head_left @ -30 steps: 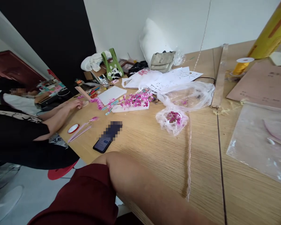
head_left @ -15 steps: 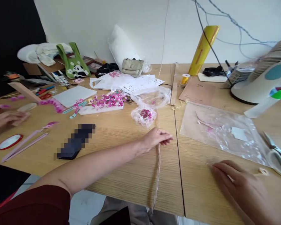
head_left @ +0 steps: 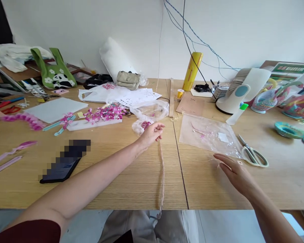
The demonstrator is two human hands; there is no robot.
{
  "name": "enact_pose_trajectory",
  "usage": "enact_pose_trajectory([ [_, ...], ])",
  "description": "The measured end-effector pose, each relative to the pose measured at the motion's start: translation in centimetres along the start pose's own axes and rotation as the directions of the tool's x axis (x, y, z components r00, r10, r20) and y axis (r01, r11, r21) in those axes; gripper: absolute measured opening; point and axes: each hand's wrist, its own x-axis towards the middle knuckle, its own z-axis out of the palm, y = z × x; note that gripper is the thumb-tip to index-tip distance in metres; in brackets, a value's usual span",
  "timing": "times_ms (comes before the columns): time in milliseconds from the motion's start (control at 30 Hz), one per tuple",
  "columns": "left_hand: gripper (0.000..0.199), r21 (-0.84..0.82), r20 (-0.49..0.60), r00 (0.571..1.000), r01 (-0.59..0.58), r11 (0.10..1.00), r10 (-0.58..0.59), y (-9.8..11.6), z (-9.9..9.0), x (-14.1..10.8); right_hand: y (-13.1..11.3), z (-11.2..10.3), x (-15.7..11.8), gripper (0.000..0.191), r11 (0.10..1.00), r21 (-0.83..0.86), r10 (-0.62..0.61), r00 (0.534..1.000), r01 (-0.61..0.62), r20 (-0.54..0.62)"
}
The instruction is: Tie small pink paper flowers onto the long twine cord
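A pale twisted cord [head_left: 162,172] runs down the wooden table and hangs over its front edge. My left hand [head_left: 151,134] is at the cord's upper part, fingers bent and pressed together around it, beside a clear bag of pink pieces [head_left: 146,125]. To the right, my right hand [head_left: 231,168] is over the table with its fingers stretched out. A thin pale thread [head_left: 202,160] reaches toward its fingertips; whether they touch it is unclear. Scissors [head_left: 253,153] lie just beyond this hand, and a small pale ring [head_left: 239,162] lies near its fingers.
A phone [head_left: 63,165] lies at the left. Pink flowers [head_left: 105,113], papers [head_left: 139,97] and a green bag [head_left: 58,76] are behind it. A clear plastic sheet [head_left: 205,135], a white fan [head_left: 239,89] and a yellow roll [head_left: 193,71] are at the right.
The view has swung to the right, showing woven colourful items at the far right. The other person's hand at the left has gone out of view. My right hand's fingers look straighter.
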Motion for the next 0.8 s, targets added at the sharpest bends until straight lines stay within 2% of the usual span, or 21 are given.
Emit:
enact_pose_trajectory([
  [100,0.022,-0.016,0.040,0.999,0.002,1.000,-0.001,0.0,-0.1,-0.7,-0.9,-0.9,0.1,0.036,0.968,0.208,0.155,0.986,-0.141,-0.054],
  [200,0.020,-0.033,0.070,0.998,0.006,0.999,-0.004,0.1,-0.4,-1.4,-1.3,-1.8,0.1,0.032,0.879,0.420,0.306,0.943,-0.226,-0.133],
  [300,0.018,-0.017,0.083,0.996,0.018,1.000,-0.017,0.2,-0.8,-2.2,-1.7,-2.4,0.2,0.028,0.773,0.605,0.399,0.888,-0.190,-0.230],
  [367,0.018,0.017,0.113,0.993,0.014,1.000,-0.016,0.2,-0.9,-2.9,-2.6,-2.6,0.7,0.025,0.740,0.658,0.404,0.874,-0.139,-0.271],
  [433,0.021,0.068,0.182,0.983,-0.008,0.998,-0.005,0.2,-0.7,-3.8,-4.5,-2.6,1.8,0.024,0.766,0.636,0.339,0.900,-0.093,-0.276],
  [500,0.024,0.151,0.256,0.967,-0.055,0.987,0.015,0.3,-0.1,-4.9,-7.2,-2.2,3.4,0.022,0.835,0.548,0.212,0.946,-0.045,-0.245],
  [567,0.028,0.237,0.318,0.945,-0.156,0.959,0.075,0.5,0.7,-5.8,-10.2,-1.3,5.3,0.020,0.908,0.420,0.068,0.983,0.010,-0.172],
  [633,0.029,0.315,0.340,0.917,-0.318,0.894,0.206,0.6,1.2,-6.3,-13.0,0.1,7.4,0.019,0.948,0.309,-0.054,0.994,0.080,-0.092],
  [733,0.027,0.398,0.325,0.864,-0.493,0.773,0.383,0.4,0.5,-6.3,-16.1,2.8,10.4,0.018,0.938,0.309,-0.159,0.987,0.156,-0.017],
  [800,0.025,0.452,0.233,0.872,-0.488,0.746,0.430,0.1,-1.0,-5.8,-17.5,4.7,12.3,0.017,0.912,0.383,-0.162,0.987,0.147,0.008],
])
